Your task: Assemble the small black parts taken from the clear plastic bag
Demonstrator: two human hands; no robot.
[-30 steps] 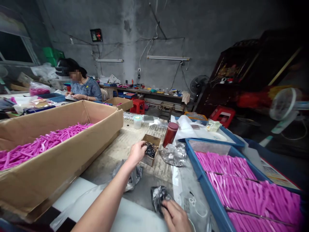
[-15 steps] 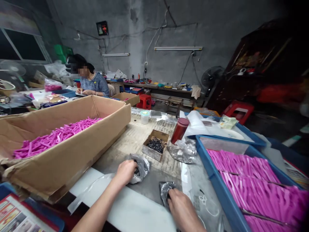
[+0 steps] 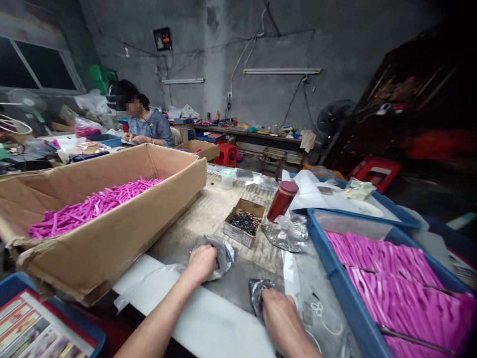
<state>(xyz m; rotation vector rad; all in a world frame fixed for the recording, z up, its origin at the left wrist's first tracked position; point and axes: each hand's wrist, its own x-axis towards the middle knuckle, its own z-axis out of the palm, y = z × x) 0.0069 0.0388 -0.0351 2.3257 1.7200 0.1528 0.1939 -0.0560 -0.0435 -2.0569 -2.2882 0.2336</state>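
Note:
My left hand [image 3: 203, 261] reaches into the mouth of a grey plastic bag [image 3: 225, 256] on the table, its fingers curled and their tips hidden inside. Further right, my right hand [image 3: 281, 315] is at a smaller dark plastic bag [image 3: 258, 293], fingers bent into its opening. What either set of fingertips holds is hidden. Beyond the hands stands a small cardboard box [image 3: 238, 238] with many small black and brownish pieces [image 3: 246, 222]. Beside that box lies a clear bag of small dark bits [image 3: 285, 237].
A large cardboard box [image 3: 112, 248] of pink strips [image 3: 97, 206] stands left. On the right, a blue tray [image 3: 335, 278] holds rows of pink pieces [image 3: 402, 288]. A reddish-brown canister [image 3: 282, 201] and a lidded tub [image 3: 227, 180] stand further back. Another person [image 3: 149, 124] sits far left.
The whole view has shifted slightly, so things appear a little further right. Both hands remain at their bags, with only slight finger movement.

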